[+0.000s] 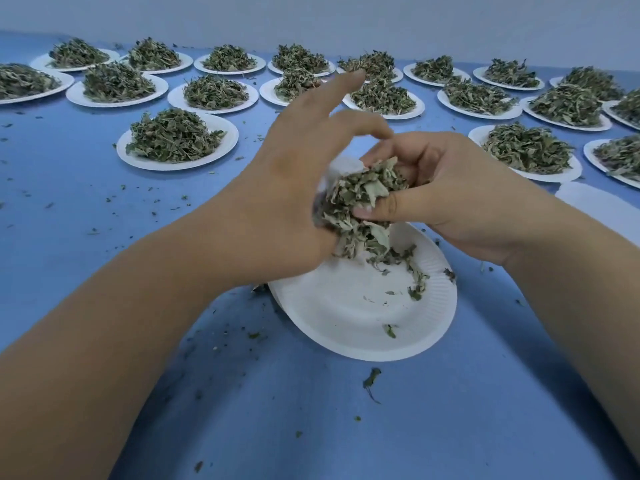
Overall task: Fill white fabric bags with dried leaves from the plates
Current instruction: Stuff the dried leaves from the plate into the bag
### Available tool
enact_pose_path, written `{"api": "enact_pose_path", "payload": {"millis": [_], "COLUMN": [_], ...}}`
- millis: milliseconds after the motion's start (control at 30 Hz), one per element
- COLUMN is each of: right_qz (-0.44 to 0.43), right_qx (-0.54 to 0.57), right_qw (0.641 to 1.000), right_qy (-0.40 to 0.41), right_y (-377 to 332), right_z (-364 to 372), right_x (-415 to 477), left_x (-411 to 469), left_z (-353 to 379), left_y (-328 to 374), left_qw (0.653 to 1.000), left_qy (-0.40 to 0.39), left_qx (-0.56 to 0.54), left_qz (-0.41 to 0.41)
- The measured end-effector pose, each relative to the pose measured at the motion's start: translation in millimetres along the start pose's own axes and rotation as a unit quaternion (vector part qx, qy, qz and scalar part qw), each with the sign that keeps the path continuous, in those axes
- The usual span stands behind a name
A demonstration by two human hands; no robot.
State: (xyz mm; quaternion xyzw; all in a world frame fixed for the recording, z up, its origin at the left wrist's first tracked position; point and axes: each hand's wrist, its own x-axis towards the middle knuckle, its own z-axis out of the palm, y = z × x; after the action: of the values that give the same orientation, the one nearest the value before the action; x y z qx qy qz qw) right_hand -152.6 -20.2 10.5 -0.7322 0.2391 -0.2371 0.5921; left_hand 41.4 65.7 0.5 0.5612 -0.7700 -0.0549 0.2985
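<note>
Crinkly dried leaves (360, 194) in grip of right hand (446, 188), white fabric bag (343, 167) in left hand (294, 174), over ribbed plate (346, 317).

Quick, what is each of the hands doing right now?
Left hand: holds the white fabric bag.
Right hand: grips a clump of dried leaves.

We find the white fabric bag (343, 167) mostly hidden behind the left hand (294, 188) and leaves (360, 199). The leftmost plate (52, 90) is cropped.
</note>
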Motion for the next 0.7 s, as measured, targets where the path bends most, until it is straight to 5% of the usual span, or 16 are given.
{"api": "enact_pose_path", "payload": {"millis": [133,233,700], "right_qz": [-0.014,-0.020,-0.038], "right_qx": [-0.021,-0.027,-0.110], "right_qw": [0.999,0.999,0.989], "right_qy": [0.041,0.033,0.093], "right_y": [2,1,5], "right_z": [-2,-4,1], "right_x": [-4,-8,-9], "left_x": [-2,-18,-7], "left_z": [-15,-17,-6], "left_y": [12,20,15], "left_qw": [0.997,0.989,0.977], "left_qy": [0.071,0.111,0.051], "left_qx": [0.037,-0.073,-0.150], "left_qz": [-0.022,-0.061,-0.144]}}
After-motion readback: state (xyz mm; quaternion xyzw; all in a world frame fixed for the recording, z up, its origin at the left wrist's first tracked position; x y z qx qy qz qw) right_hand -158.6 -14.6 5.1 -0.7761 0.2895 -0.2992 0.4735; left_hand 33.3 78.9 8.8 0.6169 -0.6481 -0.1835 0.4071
